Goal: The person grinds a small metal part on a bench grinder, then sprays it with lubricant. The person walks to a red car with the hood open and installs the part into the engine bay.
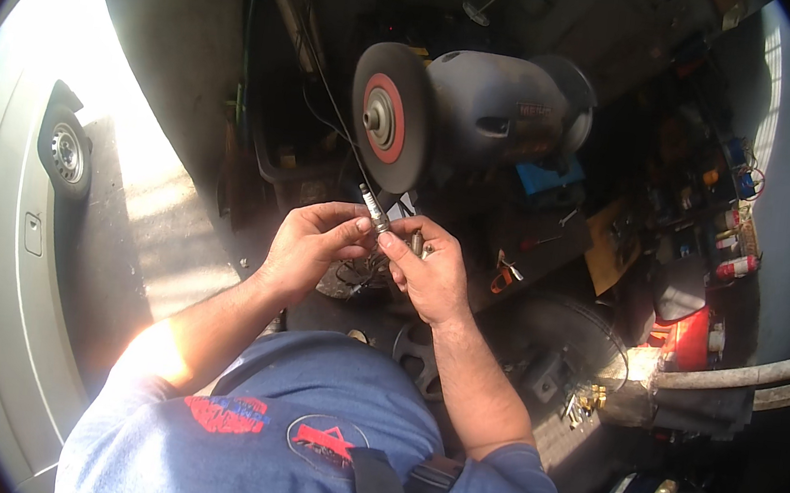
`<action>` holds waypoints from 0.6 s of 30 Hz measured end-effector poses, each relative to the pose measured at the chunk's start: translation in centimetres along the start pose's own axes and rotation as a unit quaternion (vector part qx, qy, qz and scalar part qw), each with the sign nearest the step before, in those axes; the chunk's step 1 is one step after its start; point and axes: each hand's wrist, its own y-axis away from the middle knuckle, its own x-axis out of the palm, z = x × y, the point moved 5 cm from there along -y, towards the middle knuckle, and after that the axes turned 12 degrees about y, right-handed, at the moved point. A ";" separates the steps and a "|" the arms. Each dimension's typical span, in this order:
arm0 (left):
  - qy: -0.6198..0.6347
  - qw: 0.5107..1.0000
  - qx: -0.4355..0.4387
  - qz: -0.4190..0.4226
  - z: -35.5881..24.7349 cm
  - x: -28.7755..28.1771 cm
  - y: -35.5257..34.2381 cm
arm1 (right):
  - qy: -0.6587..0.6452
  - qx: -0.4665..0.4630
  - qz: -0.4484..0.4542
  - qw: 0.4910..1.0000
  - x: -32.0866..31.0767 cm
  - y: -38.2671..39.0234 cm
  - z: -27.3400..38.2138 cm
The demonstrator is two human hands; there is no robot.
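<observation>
A spark plug (pixel 374 207), white in the middle with metal ends, is held upright at a tilt between my hands, just below the bench grinder's wheel. My left hand (pixel 317 243) pinches it from the left with thumb and fingers. My right hand (pixel 426 274) grips its lower part with the thumb and also holds more small metal pieces (pixel 418 243), which look like plugs. Above them, the bench grinder (pixel 495 97) has a dark round wheel (pixel 385 119) with a red centre label on its left side.
A white vehicle (pixel 23 263) stands on the left beside sunlit pavement (pixel 151 248). Around the grinder are a blue case (pixel 547 174), scattered hand tools (pixel 506 277), shelved bottles and cans (pixel 735 268), a red container (pixel 686 343) and a pale hose (pixel 730 382).
</observation>
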 end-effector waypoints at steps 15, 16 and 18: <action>0.014 0.996 0.076 -0.047 -0.4 -0.1 -2.4 | -0.080 -0.012 0.032 0.996 0.1 -2.8 -0.2; 0.012 0.996 0.084 -0.040 -0.5 -0.1 -2.5 | -0.084 -0.013 0.033 0.996 0.1 -2.8 -0.3; 0.008 0.994 0.102 -0.026 -0.6 0.1 -2.6 | -0.053 -0.019 0.017 0.998 0.1 -2.8 -0.3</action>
